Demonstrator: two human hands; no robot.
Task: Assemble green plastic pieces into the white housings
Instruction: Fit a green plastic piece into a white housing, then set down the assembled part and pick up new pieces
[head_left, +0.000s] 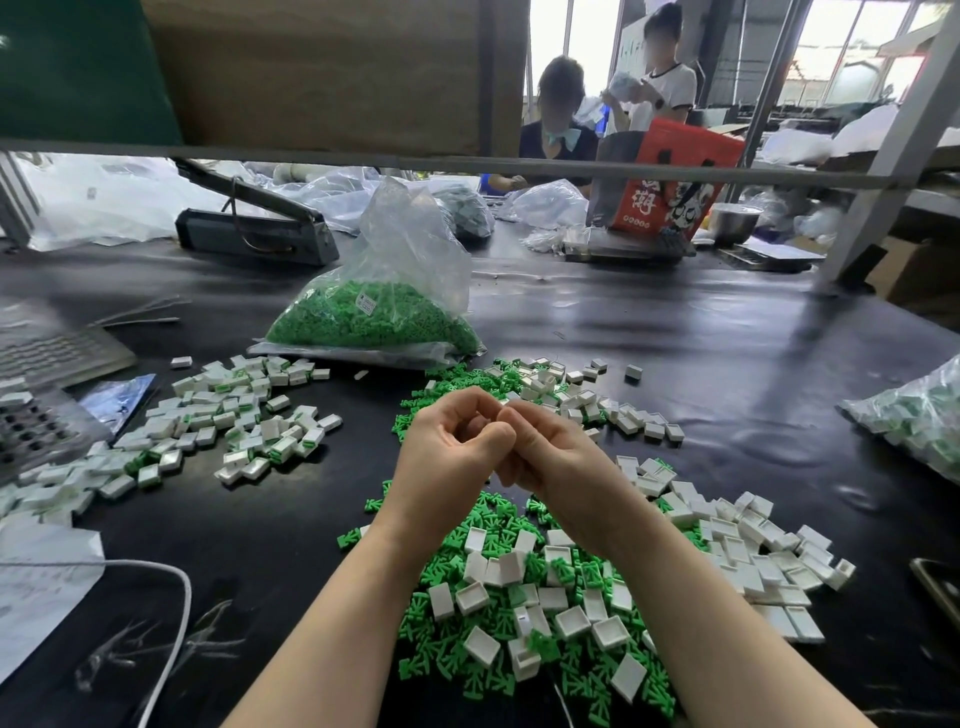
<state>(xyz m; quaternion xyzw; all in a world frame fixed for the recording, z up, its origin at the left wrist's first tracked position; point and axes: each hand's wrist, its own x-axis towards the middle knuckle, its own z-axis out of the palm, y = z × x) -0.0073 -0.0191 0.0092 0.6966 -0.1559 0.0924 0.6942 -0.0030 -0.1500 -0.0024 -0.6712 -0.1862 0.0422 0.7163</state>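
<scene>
At the centre of the frame, the left hand (451, 439) and the right hand (545, 451) are brought together above the black table (727, 332), fingers curled inward and fingertips meeting. Whatever is pinched between them is hidden by the fingers, so it cannot be told what either hand grasps; from the task, a green piece is probably being pressed into a housing there. The hands are held just over the supply, presumably so that the next parts lie within a short reach.

Below the hands, toward the lower middle of the frame, loose green plastic pieces (488, 525) are spread in a heap, with empty white housings (571, 621) scattered on top and trailing off to the right. At the left of the frame a separate pile of housings with green showing (228, 415) is gathered, judged to be finished units kept apart from the raw stock.

Above the hands, a clear plastic bag (405, 270) stands open-topped and is filled in its lower part with more green pieces. At the right edge, a second clear bag (919, 415) is seen holding white parts with green in them. In the upper right, a red carton (670, 176) and a metal bowl (735, 221) are set on the far side of the table; their contents are not visible.
</scene>
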